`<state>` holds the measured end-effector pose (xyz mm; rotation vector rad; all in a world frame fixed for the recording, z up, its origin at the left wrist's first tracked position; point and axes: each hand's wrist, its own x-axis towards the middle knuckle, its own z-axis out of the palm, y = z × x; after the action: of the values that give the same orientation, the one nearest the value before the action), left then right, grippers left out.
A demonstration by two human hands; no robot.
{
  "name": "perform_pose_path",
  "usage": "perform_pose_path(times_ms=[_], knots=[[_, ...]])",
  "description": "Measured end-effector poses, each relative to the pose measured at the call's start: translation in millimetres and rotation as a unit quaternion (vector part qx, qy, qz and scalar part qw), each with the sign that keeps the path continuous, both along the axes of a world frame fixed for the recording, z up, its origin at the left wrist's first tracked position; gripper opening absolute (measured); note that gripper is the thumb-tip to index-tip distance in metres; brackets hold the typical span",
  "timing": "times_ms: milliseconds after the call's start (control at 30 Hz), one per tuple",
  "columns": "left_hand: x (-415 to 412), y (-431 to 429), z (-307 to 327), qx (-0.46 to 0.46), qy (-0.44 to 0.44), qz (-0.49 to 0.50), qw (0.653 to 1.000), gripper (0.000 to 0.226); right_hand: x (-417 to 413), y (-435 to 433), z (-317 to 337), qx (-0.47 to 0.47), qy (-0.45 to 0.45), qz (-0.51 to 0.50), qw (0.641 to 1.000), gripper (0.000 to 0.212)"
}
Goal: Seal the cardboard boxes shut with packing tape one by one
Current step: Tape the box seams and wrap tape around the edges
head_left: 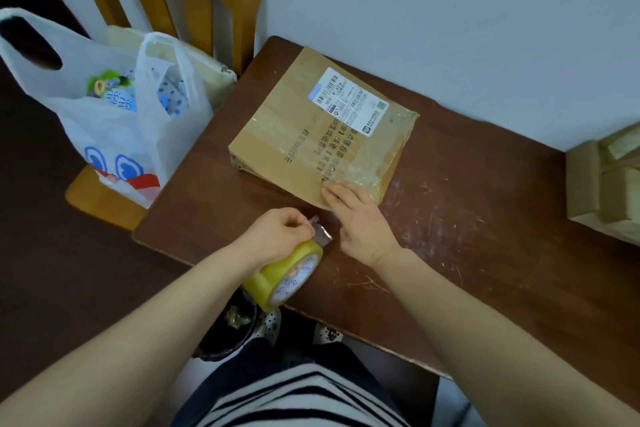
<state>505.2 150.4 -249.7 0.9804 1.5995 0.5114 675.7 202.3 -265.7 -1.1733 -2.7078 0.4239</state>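
A flat cardboard box (304, 135) with a white shipping label (349, 99) lies on the brown table (485, 253), its top glossy with clear tape. My right hand (356, 211) presses with straight fingers on the box's near corner. My left hand (280, 236) grips a yellowish roll of packing tape (287, 277) near the table's front edge, its fingers pinching the loose tape end by a small metal cutter (320, 230). A short stretch of tape runs from the roll toward the box.
More cardboard boxes (606, 184) are stacked at the table's right edge. A wooden chair (166, 3) to the left holds a white plastic bag (114, 114) of goods. A wall runs behind the table. A dark bin (225, 326) stands below the table edge.
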Motion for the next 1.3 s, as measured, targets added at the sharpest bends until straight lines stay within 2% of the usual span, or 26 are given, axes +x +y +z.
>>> perform_pose_path(times_ms=[67,133,167,267,333,433,500,600,667,733,867,933,1000,1100,1167,1200,1300], knots=[[0,-2,3,0.009,-0.006,-0.005,1.0,0.018,1,-4,14,-0.11,0.093,-0.073,0.987,0.052],[5,-1,9,0.02,-0.028,-0.013,0.999,0.019,-4,-11,29,-0.151,0.201,-0.173,0.952,0.035],[8,-1,13,0.027,-0.039,-0.017,0.999,0.019,-6,-12,36,-0.181,0.207,-0.202,0.94,0.03],[18,3,30,0.048,-0.078,-0.032,0.995,0.016,-8,-16,50,-0.333,0.155,-0.238,0.899,0.049],[24,6,40,0.059,-0.095,-0.051,0.992,0.015,-2,-19,53,-0.403,0.215,-0.266,0.849,0.046],[31,8,49,0.064,-0.106,-0.068,0.99,0.011,16,-22,59,-0.455,0.336,-0.287,0.773,0.049],[36,8,53,0.059,-0.108,-0.064,0.99,0.008,26,-25,65,-0.464,0.373,-0.295,0.748,0.038],[43,7,55,0.048,-0.113,-0.07,0.99,0.006,33,-31,74,-0.439,0.376,-0.324,0.749,0.007],[46,5,57,0.031,-0.132,-0.074,0.988,0.004,33,-36,79,-0.4,0.361,-0.35,0.766,0.005],[47,3,61,0.022,-0.143,-0.094,0.985,0.006,32,-41,86,-0.344,0.315,-0.365,0.806,0.007],[47,2,67,0.032,-0.163,-0.144,0.975,0.018,33,-53,104,-0.173,0.191,-0.347,0.902,0.009],[47,2,69,0.024,-0.176,-0.15,0.973,0.023,33,-59,113,-0.111,0.14,-0.315,0.932,0.011],[49,1,70,0.024,-0.192,-0.152,0.969,0.026,33,-66,121,-0.075,0.102,-0.294,0.947,0.016],[50,-4,70,0.052,-0.162,-0.163,0.972,0.028,31,-74,129,-0.044,0.095,-0.272,0.957,0.017],[50,-8,69,0.069,-0.144,-0.165,0.973,0.031,30,-77,132,-0.06,0.107,-0.274,0.954,0.015],[49,-9,69,0.078,-0.146,-0.172,0.971,0.031,33,-75,133,-0.097,0.143,-0.303,0.937,0.012],[48,-16,73,0.087,-0.195,-0.171,0.962,0.022,45,-63,143,-0.264,0.27,-0.379,0.845,0.006]])
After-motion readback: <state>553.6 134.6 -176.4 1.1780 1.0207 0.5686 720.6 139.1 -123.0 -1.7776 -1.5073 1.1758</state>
